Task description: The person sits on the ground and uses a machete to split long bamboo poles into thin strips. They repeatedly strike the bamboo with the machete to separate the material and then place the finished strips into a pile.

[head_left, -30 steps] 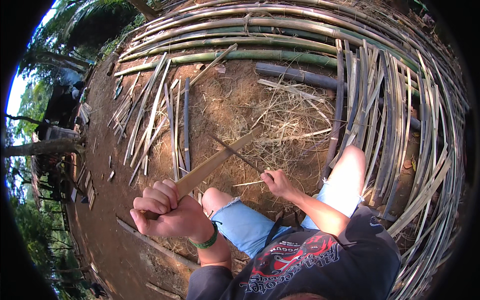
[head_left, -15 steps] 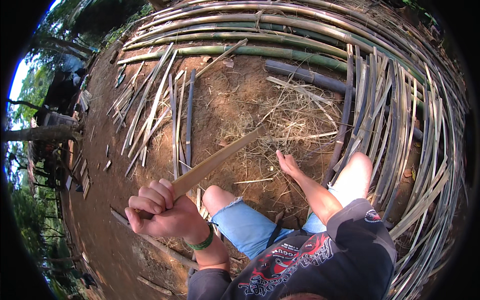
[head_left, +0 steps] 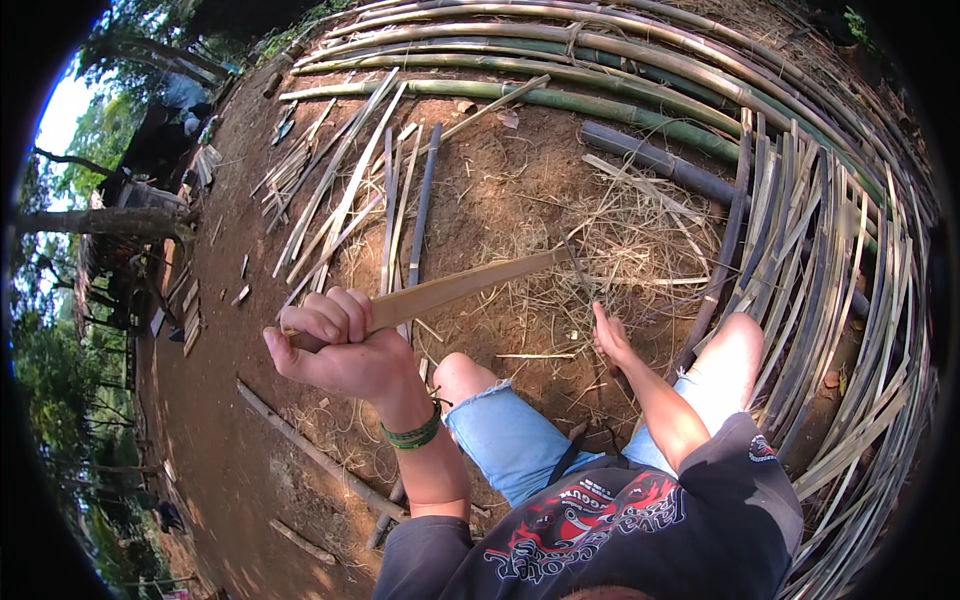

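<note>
My left hand [head_left: 345, 340] is closed round the near end of a pale bamboo slat [head_left: 460, 288], raised at the left. The slat slants away to the right, its far end over the shavings. My right hand [head_left: 612, 338] is closed on a knife [head_left: 577, 267], whose thin dark blade points up towards the slat's far end. Part of a dark handle shows below that hand, beside the forearm. The blade appears to meet the slat's tip, but I cannot tell if they touch.
Curly bamboo shavings [head_left: 640, 235] cover the ground ahead. Split strips [head_left: 790, 260] lie in a long heap at the right, and more strips [head_left: 340, 200] lie at the left. Whole bamboo poles [head_left: 560, 97] stretch across the back. A thin stick [head_left: 310, 452] lies at the lower left.
The view has shifted, so the scene sits further right. The slat now lies flatter, and the knife blade shows clearly at its far end, where it was hardly visible before.
</note>
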`<state>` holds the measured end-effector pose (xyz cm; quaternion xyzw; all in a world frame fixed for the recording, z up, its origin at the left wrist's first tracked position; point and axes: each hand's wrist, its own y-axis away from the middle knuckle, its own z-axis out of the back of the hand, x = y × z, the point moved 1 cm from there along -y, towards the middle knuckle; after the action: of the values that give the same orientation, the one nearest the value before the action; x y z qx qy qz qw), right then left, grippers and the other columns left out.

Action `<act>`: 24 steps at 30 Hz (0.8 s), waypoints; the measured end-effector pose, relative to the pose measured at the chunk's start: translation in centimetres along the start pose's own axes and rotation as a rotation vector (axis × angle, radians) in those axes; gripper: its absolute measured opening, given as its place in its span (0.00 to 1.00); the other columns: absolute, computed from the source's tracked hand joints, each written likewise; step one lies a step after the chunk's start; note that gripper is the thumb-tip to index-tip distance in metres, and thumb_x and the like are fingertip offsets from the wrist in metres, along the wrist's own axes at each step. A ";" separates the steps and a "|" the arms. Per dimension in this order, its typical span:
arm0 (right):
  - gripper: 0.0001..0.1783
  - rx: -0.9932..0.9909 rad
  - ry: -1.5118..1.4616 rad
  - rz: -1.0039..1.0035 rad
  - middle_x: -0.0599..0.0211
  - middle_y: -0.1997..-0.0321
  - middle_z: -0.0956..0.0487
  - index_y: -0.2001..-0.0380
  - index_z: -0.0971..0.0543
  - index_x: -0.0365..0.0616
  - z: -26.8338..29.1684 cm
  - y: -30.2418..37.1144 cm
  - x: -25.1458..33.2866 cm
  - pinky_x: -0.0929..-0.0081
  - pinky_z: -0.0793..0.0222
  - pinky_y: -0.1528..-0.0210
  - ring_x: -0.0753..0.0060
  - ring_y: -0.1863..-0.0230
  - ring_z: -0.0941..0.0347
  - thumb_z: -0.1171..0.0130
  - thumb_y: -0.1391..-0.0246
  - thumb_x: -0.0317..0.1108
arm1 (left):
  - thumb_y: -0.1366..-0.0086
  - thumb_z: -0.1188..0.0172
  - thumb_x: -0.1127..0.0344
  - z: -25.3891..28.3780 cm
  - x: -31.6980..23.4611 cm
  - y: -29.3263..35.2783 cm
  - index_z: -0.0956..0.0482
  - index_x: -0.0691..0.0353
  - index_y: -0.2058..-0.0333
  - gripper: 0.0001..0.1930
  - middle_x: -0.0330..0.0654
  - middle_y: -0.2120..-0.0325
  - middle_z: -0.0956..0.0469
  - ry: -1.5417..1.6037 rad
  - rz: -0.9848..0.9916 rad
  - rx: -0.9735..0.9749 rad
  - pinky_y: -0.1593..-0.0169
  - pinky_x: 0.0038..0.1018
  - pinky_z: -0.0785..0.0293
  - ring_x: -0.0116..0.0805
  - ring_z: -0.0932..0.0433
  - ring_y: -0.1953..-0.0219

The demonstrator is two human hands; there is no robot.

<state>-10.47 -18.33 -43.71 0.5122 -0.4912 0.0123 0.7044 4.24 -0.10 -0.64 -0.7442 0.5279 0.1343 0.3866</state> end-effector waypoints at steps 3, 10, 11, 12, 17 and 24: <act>0.35 0.112 0.008 0.137 0.72 0.88 0.35 0.84 0.34 0.45 -3.2 6.5 1.6 0.74 0.44 0.84 0.77 0.88 0.39 0.56 0.37 0.65 | 0.31 0.64 0.34 0.9 -0.4 -0.9 0.45 0.53 0.84 0.32 0.31 0.88 0.49 -0.073 -0.013 -0.042 0.82 0.22 0.57 0.23 0.51 0.87; 0.32 0.259 -0.014 0.428 0.71 0.89 0.35 0.85 0.32 0.41 -7.0 16.9 4.5 0.71 0.42 0.80 0.76 0.86 0.37 0.56 0.33 0.55 | 0.28 0.69 0.41 0.9 0.2 -1.3 0.40 0.56 0.79 0.27 0.34 0.84 0.45 0.037 0.020 0.115 0.76 0.23 0.48 0.25 0.45 0.82; 0.32 0.282 -0.031 0.439 0.72 0.89 0.35 0.84 0.32 0.41 -7.0 17.8 5.1 0.72 0.42 0.80 0.77 0.86 0.37 0.56 0.33 0.54 | 0.28 0.69 0.44 0.8 0.3 -1.3 0.39 0.57 0.78 0.26 0.35 0.83 0.44 0.060 0.043 0.178 0.75 0.24 0.45 0.26 0.43 0.81; 0.30 0.306 -0.070 0.441 0.73 0.89 0.35 0.84 0.32 0.42 -6.8 18.7 5.8 0.73 0.43 0.81 0.79 0.86 0.38 0.55 0.32 0.52 | 0.27 0.69 0.47 0.8 0.4 -1.2 0.39 0.57 0.77 0.24 0.35 0.83 0.43 0.082 0.065 0.241 0.73 0.25 0.43 0.27 0.42 0.80; 0.28 0.364 -0.113 0.507 0.75 0.88 0.37 0.83 0.33 0.43 -5.2 22.8 9.4 0.77 0.45 0.82 0.82 0.85 0.40 0.56 0.31 0.50 | 0.28 0.65 0.49 1.0 0.3 -2.1 0.37 0.58 0.74 0.21 0.37 0.75 0.39 -0.162 -0.091 0.575 0.62 0.33 0.36 0.32 0.36 0.73; 0.29 0.400 -0.119 0.544 0.74 0.88 0.36 0.83 0.33 0.43 -4.2 25.4 12.6 0.76 0.44 0.81 0.81 0.86 0.40 0.57 0.31 0.51 | 0.31 0.47 0.58 -0.2 0.7 -4.2 0.35 0.61 0.79 0.19 0.35 0.83 0.40 -0.403 -0.358 0.451 0.73 0.24 0.41 0.25 0.39 0.79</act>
<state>-14.38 -9.32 -16.76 0.4903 -0.6380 0.2662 0.5308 8.23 -0.17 0.91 -0.6795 0.3183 0.0886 0.6551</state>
